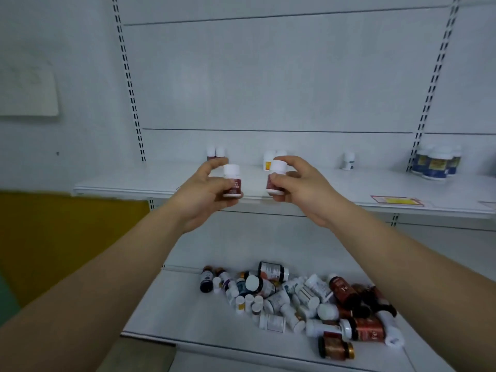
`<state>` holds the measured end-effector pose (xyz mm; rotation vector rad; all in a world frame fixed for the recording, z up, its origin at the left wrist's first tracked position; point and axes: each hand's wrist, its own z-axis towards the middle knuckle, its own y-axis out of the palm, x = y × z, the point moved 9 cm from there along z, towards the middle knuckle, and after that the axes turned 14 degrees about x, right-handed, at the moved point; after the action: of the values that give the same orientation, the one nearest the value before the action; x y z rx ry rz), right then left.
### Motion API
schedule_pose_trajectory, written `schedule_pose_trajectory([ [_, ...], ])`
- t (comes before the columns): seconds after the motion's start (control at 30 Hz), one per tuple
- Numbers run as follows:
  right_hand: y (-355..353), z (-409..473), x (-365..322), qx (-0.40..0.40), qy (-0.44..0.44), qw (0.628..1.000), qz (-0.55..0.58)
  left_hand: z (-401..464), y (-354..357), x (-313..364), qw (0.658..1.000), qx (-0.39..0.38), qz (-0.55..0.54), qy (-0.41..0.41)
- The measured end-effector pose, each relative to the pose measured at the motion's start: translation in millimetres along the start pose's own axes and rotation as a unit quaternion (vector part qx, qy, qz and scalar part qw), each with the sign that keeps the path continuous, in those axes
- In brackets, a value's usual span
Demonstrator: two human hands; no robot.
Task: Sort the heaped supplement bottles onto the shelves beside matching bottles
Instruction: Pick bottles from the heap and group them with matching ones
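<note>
Placing step – left hand (206, 194) grips one maroon-label bottle (233, 183), right hand (298, 183) pinches another (275, 181), both above the upper shelf (128, 182); next, set them by the far-left matching pair (215, 153) – upright

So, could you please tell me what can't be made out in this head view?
- Label text on the bottle in the left hand: blurred.
- Bottle in the right hand: mostly covered by the fingers.
- Two red-labelled bottles at the shelf back: too small to read.
- Heap: lower bottles buried.
</note>
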<state>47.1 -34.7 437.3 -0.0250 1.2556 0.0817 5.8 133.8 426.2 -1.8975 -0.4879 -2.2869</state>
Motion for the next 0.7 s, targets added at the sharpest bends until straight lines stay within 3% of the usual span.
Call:
schedule_pose_trajectory([
  [0.13,27,21,0,-0.006,0.018,1.000,-0.002,25,-24,20,0.992,0.011,0.111,0.057],
  [0.27,61,48,7,-0.015,0.001,0.997,-0.073,61,-58,31,0.979,0.039,0.181,0.086],
  [0.4,98,79,14,-0.019,-0.040,0.981,-0.190,109,-91,27,0.935,0.048,0.333,0.111],
  [0.7,157,151,49,-0.003,-0.049,0.932,-0.359,204,-100,-1,0.867,-0.069,0.465,0.168],
])
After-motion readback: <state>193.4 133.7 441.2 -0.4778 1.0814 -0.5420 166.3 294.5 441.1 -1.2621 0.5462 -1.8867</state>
